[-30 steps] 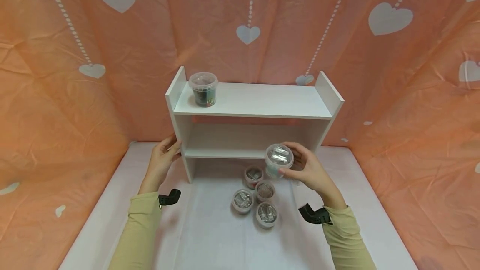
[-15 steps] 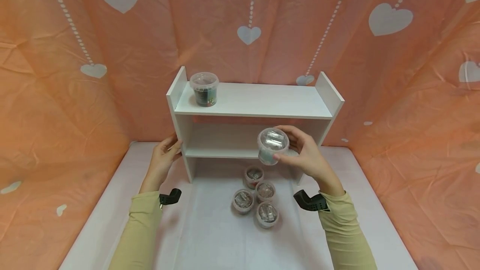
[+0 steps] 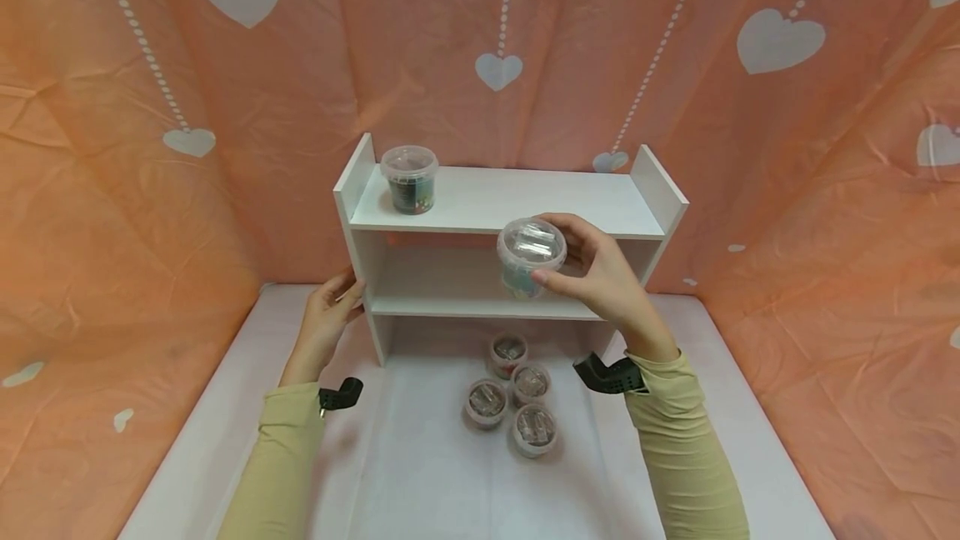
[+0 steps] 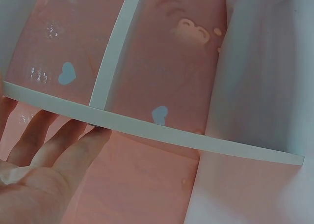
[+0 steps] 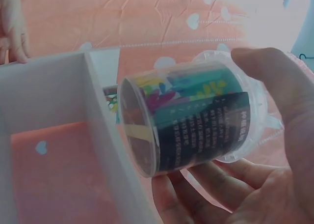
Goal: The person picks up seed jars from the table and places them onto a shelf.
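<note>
Right hand holds a clear, lidded, flower-patterned tub.

The yellow-green-sleeved left arm is slanting up from the bottom left of the head view, its bare left wrist leading to the left hand, left of centre. In the left wrist view, its left fingers are lying spread and only gently bent at lower left. The likewise sleeved right arm is leaning inward from the bottom right, and the right hand is gripping: its thumb is arching at the right wrist view's upper right, its right fingers curling below.
</note>
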A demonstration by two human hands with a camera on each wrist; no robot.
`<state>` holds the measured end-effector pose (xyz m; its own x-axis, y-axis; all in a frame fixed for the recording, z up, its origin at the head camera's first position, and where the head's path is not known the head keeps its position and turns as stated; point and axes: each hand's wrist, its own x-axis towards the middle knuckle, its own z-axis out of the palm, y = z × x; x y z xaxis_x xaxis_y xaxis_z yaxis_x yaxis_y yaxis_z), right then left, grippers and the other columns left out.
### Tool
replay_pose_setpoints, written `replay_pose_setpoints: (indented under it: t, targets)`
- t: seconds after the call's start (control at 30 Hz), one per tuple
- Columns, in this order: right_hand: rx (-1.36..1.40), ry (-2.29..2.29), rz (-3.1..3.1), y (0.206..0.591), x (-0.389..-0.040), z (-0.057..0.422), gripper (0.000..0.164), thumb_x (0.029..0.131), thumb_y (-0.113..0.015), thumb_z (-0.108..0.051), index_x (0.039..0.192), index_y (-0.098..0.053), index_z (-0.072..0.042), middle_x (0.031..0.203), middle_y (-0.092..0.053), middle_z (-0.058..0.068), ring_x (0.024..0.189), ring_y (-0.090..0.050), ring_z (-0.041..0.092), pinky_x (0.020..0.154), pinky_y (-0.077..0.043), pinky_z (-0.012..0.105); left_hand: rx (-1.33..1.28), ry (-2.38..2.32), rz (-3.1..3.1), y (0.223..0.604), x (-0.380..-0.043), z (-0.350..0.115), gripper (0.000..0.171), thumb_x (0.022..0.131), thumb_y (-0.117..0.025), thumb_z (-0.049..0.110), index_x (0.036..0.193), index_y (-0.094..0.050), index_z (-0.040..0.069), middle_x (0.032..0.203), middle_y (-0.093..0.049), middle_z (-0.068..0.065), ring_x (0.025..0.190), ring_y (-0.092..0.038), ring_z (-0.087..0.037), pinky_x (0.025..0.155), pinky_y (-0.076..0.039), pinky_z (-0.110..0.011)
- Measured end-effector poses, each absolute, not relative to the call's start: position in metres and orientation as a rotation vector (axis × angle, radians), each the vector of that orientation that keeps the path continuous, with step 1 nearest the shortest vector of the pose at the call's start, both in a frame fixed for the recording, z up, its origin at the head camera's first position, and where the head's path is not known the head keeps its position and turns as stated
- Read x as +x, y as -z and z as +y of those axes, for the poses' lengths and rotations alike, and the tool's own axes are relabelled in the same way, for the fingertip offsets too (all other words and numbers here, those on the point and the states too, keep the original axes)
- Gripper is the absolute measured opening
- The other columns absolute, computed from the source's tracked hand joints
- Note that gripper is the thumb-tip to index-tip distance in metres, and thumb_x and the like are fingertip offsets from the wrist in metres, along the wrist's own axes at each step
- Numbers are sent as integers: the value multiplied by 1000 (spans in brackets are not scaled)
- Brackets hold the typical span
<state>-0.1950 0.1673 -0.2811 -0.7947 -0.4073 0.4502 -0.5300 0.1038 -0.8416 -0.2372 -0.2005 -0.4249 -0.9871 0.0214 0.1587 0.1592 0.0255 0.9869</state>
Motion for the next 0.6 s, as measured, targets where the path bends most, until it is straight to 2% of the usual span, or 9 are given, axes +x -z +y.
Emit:
replay_pose_setpoints:
  t: [0.2,0.43,0.6]
  targets:
    - [942,-1855,-2208,265,-203,158,59,80,-74,3,133,-49,0,118,-60,14,103,-59,25,86,-52,29,-195,2114,-2179,425,-237,-201,60,98,-55,28,147,-33,2,147,-36,-19,125,-45,-37,100,-40,-46]
    - [847,-1838,-2219,254,-216,150,58,82,-75,-7,134,-50,-2,116,-61,14,102,-61,23,88,-50,29,-195,2111,-2181,424,-237,-201,60,98,-54,27,147,-33,1,147,-36,-20,126,-44,-37,99,-40,-46]
    - [821,-1824,-2233,249,-223,147,58,82,-74,-7,135,-49,-3,119,-61,14,103,-60,22,89,-49,31,-195,2118,-2175,424,-237,-201,60,98,-55,28,147,-33,1,147,-36,-20,126,-44,-37,100,-40,-47]
